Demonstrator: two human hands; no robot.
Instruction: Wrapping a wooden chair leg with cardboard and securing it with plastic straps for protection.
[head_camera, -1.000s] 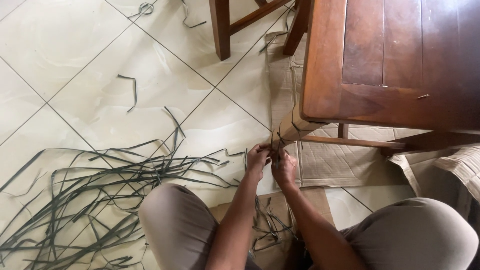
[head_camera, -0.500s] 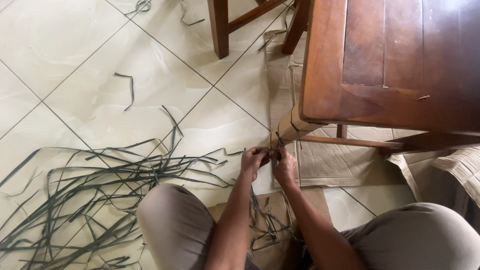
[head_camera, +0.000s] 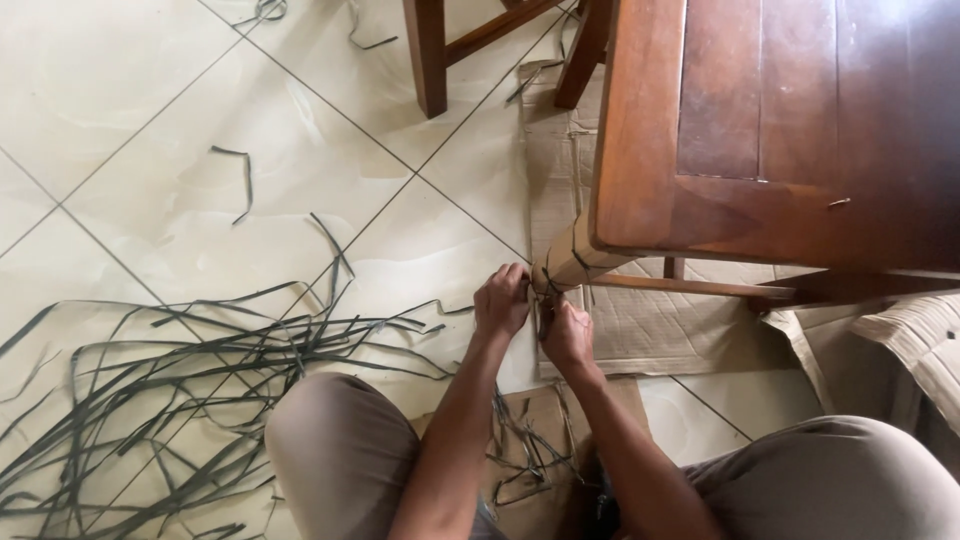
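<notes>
My left hand (head_camera: 500, 300) and my right hand (head_camera: 566, 334) meet at the foot of a cardboard-wrapped table leg (head_camera: 567, 262). Both pinch a thin dark green strap (head_camera: 540, 293) that runs around the wrapped leg; the fingers hide most of it. The leg belongs to a dark wooden table (head_camera: 770, 130) seen from above. A heap of loose dark green straps (head_camera: 190, 370) lies on the tiled floor to my left.
Flattened cardboard (head_camera: 640, 330) lies under the table and between my knees, with cut strap pieces (head_camera: 525, 440) on it. Wooden chair legs (head_camera: 428, 55) stand at the top. Crumpled brown paper (head_camera: 920, 340) is at the right. Stray strap bits (head_camera: 240, 180) dot the tiles.
Both hands have stayed at the leg's foot and shifted slightly up against it; the left hand now presses closer to the wrapped leg. The camera drifted a little.
</notes>
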